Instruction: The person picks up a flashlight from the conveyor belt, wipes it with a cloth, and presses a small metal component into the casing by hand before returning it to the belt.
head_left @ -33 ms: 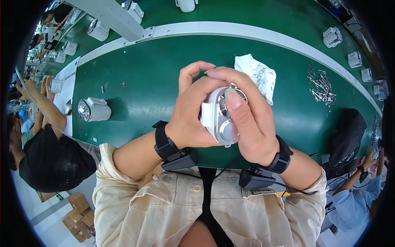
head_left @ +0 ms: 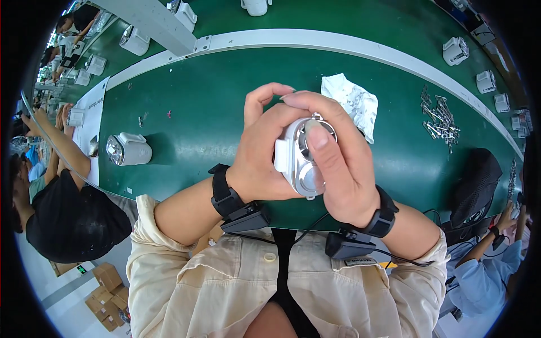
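Observation:
Between my two hands, over the near middle of the table, is a white device (head_left: 302,168) with a shiny silver oval end facing up. That end carries two round parts, a small metal loop at its far tip and a white handle on its left side. My left hand (head_left: 255,151) wraps round the body from the left, its fingers behind it. My right hand (head_left: 348,172) closes round the right side, its thumb lying over the far round part. Fingers hide much of the body. A similar white device (head_left: 132,150) lies on the table to the left.
A crumpled white sheet (head_left: 354,104) lies beyond my right hand. Farther right are a heap of small metal clips (head_left: 442,121) and a black bag (head_left: 478,183). A white metal rail (head_left: 293,38) crosses the green table (head_left: 197,101). Co-workers sit on both sides.
My right hand has shifted very slightly left, and the device's silver end has tilted a little with it. Both hands keep their hold.

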`<state>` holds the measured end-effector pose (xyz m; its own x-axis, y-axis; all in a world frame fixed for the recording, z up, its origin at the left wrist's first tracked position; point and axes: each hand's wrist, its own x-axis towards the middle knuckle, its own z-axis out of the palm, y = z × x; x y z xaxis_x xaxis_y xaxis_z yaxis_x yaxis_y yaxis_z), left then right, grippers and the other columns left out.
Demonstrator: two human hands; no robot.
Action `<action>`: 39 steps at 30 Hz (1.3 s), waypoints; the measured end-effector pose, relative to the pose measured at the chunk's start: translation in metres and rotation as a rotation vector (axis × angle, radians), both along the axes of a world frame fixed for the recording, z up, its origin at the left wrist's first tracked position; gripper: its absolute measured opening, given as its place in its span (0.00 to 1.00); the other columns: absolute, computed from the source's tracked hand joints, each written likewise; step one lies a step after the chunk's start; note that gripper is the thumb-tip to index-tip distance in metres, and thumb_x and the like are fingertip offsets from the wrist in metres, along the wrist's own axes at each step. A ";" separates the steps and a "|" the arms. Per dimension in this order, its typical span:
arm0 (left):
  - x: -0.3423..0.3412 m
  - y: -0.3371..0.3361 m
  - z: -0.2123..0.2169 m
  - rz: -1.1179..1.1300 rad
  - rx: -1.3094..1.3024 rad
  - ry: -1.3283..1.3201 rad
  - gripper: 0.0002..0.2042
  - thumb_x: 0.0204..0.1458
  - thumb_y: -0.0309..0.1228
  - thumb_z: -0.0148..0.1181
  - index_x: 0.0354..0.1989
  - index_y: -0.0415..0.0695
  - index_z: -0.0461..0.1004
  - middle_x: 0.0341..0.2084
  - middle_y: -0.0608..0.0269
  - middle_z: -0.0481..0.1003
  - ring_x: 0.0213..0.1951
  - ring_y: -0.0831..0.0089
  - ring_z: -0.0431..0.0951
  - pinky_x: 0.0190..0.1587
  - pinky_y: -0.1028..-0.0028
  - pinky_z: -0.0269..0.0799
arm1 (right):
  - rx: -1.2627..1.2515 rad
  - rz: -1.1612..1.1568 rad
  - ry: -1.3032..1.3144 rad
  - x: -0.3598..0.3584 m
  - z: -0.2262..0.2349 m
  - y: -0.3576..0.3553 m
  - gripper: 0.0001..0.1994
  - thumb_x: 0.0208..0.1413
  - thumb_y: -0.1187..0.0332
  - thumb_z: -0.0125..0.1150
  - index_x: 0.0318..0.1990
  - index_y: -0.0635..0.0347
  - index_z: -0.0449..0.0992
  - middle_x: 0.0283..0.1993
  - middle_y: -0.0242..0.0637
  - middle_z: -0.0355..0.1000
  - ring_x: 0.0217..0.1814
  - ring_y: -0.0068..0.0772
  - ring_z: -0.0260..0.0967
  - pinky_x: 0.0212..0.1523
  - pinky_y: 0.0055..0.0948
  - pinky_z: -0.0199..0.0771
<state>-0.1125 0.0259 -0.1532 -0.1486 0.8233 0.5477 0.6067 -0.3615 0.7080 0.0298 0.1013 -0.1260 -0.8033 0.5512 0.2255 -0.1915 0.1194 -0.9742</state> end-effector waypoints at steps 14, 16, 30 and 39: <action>-0.008 -0.003 -0.005 -0.024 0.125 0.007 0.40 0.27 0.36 0.78 0.55 0.54 0.64 0.49 0.65 0.71 0.58 0.52 0.59 0.58 0.58 0.58 | 0.048 0.145 0.122 -0.006 0.006 0.004 0.23 0.66 0.56 0.43 0.61 0.63 0.64 0.67 0.45 0.55 0.66 0.37 0.57 0.64 0.33 0.56; -0.006 -0.003 -0.006 -0.034 0.119 -0.032 0.40 0.27 0.35 0.78 0.55 0.54 0.64 0.49 0.64 0.70 0.58 0.52 0.59 0.58 0.58 0.58 | -0.032 0.144 0.148 -0.006 0.006 0.002 0.22 0.66 0.57 0.43 0.60 0.62 0.65 0.67 0.46 0.55 0.66 0.38 0.56 0.64 0.34 0.56; -0.011 -0.014 0.028 0.059 0.029 -0.083 0.52 0.26 0.40 0.80 0.61 0.44 0.52 0.56 0.48 0.58 0.61 0.48 0.56 0.61 0.55 0.58 | -0.171 0.091 0.094 -0.020 0.048 0.036 0.20 0.67 0.58 0.42 0.57 0.63 0.65 0.58 0.44 0.64 0.57 0.35 0.65 0.57 0.34 0.65; -0.026 -0.056 0.067 0.067 0.064 -0.134 0.52 0.30 0.42 0.79 0.63 0.43 0.49 0.56 0.45 0.56 0.60 0.48 0.57 0.61 0.56 0.58 | 0.748 -0.798 -0.434 -0.034 0.018 0.268 0.19 0.64 0.57 0.44 0.51 0.61 0.73 0.51 0.45 0.73 0.52 0.45 0.71 0.52 0.39 0.71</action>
<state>-0.1385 -0.0300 -0.0859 -0.2771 0.7733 0.5703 0.5326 -0.3704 0.7610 -0.0038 0.3696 -0.1083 -0.3797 0.7791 0.4988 0.5270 0.6253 -0.5755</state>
